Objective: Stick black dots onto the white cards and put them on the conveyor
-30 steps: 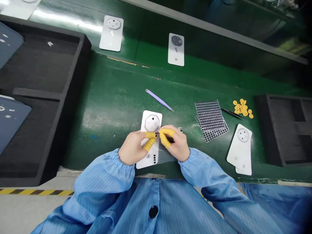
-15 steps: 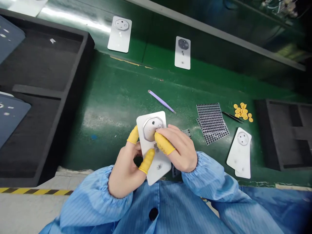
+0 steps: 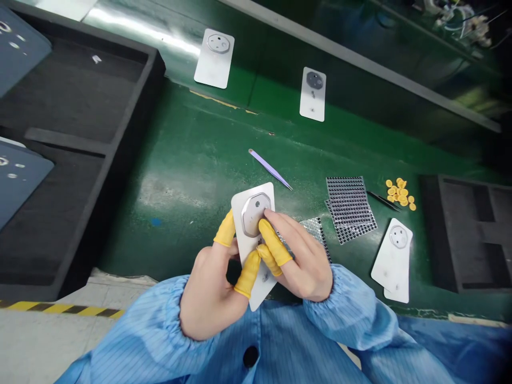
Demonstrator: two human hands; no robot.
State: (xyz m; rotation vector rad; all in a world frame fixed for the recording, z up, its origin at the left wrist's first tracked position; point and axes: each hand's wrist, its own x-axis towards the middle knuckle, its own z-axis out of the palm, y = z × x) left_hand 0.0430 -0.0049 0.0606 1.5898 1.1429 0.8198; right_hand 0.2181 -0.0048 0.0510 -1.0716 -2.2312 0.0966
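A white phone back cover (image 3: 247,246) with a silver octagonal camera ring (image 3: 253,218) is tilted in front of my body. My left hand (image 3: 216,282) grips its left edge between yellow finger-cotted fingers and thumb. On the face of the cover, my right hand (image 3: 302,256) has its bent fingers close together at the ring's lower right; whether they pinch a small part is hidden. Beside and partly under my right hand lies a sheet of small dots (image 3: 316,229). Purple tweezers (image 3: 271,169) rest on the bench beyond the cover.
Sheets of black dots (image 3: 349,205), black tweezers (image 3: 383,201) and yellow finger cots (image 3: 400,193) lie to the right. Two overlapping covers (image 3: 386,266) are near the front edge; others (image 3: 214,66) (image 3: 313,104) lie farther back. Black trays (image 3: 132,101) (image 3: 442,229) flank the green bench (image 3: 192,160).
The view has shifted slightly. The cover has turned a little, its face angling right, and my right thumb now shows against its lower part. More of the dotted sheet beside my right hand is visible.
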